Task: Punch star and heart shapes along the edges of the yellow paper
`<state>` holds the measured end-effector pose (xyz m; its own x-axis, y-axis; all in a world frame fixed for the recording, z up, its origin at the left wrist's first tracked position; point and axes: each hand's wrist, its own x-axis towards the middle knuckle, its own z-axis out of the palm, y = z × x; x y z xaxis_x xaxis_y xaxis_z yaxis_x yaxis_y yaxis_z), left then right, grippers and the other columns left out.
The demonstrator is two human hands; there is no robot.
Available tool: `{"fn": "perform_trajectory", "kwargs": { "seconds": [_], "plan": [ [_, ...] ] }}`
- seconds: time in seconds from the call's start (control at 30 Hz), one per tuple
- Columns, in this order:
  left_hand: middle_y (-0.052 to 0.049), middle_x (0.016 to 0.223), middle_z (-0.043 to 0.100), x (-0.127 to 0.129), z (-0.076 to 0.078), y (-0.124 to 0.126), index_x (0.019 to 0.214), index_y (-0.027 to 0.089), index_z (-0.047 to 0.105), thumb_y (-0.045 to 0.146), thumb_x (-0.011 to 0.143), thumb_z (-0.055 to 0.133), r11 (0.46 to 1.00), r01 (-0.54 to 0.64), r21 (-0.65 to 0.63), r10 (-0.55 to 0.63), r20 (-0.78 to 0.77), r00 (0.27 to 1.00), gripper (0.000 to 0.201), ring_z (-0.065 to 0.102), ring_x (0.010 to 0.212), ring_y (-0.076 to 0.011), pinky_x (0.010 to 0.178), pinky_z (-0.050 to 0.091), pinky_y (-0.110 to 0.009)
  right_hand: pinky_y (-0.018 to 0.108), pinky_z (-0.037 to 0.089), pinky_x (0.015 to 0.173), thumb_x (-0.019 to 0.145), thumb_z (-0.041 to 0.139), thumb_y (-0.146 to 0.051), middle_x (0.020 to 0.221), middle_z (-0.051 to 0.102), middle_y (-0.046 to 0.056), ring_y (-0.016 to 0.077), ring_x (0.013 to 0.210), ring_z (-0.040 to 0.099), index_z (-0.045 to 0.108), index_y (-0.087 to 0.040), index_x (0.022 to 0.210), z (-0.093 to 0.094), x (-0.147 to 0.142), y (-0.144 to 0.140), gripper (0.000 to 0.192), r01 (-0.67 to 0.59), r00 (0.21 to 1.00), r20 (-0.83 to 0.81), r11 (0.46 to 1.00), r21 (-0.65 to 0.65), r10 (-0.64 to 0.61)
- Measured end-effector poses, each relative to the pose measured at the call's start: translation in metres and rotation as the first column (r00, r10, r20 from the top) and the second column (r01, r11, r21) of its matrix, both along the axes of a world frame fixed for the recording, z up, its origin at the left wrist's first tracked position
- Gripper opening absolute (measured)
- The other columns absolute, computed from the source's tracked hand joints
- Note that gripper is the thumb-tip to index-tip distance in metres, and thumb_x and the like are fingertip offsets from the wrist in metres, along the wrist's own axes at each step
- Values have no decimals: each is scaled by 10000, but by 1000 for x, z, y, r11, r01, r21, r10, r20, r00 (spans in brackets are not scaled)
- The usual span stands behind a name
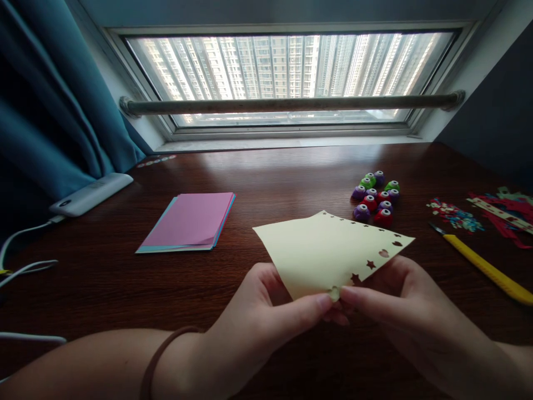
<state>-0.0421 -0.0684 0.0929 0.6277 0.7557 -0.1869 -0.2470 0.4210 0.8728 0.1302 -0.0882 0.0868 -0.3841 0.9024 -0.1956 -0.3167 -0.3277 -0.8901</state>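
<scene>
Pale yellow paper [328, 250] is held above the near part of the dark wooden desk [291, 178], tilted, its lower corner pinched between both hands. Its right and upper edges carry small punched cut-outs: stars along the top, stars and hearts down the right side. Left hand [266, 314] has its grip closed on the bottom corner, thumb on top of the sheet; a brown hair tie [160, 353] circles that wrist. Right hand [400, 300] also has its grip closed on the same corner, fingertips meeting the left thumb there.

Beyond the paper, a cluster of small round craft punches [377, 197] in purple, green and red stands on the desk, packed together. To the left lies a stack of coloured paper [189, 222], pink on top with blue beneath. At the right, a yellow craft knife [485, 266] lies near a scatter of punched paper bits [453, 214] and red paper strips [506, 214]. A white power bank [91, 193] with cables sits at the far left by the teal curtain [50, 100].
</scene>
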Motion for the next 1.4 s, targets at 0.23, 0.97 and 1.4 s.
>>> {"fn": "perform_trajectory", "kwargs": {
  "seconds": [0.23, 0.97, 1.4],
  "plan": [
    [-1, 878, 686, 2, 3, 1, 959, 200, 664, 110, 791, 592, 999, -37, -39, 39, 39, 998, 203, 609, 803, -85, 802, 464, -181, 221, 457, 856, 814, 600, -142, 1087, 607, -2, 134, 944, 571, 643, -240, 995, 2, 1, -1, 211, 52, 999, 14, 999, 0, -52],
    [-8, 926, 671, 0, 1, 3, 1033, 202, 626, 71, 767, 578, 998, 2, -65, 1, 52, 999, 300, 587, 844, -106, 811, 448, -205, 300, 426, 952, 810, 609, -153, 1188, 566, -4, 188, 1071, 535, 652, -259, 997, -1, 0, -2, 219, 20, 999, -25, 999, -29, -21],
    [38, 787, 519, -4, 4, -1, 828, 219, 490, 146, 766, 595, 921, -385, 57, 386, 9, 923, 142, 511, 729, -86, 681, 451, -190, 316, 457, 899, 793, 638, -210, 1144, 596, 46, 201, 997, 575, 586, -234, 1140, -4, -1, -2, 352, 107, 989, 96, 994, 12, -108]
  ]
}}
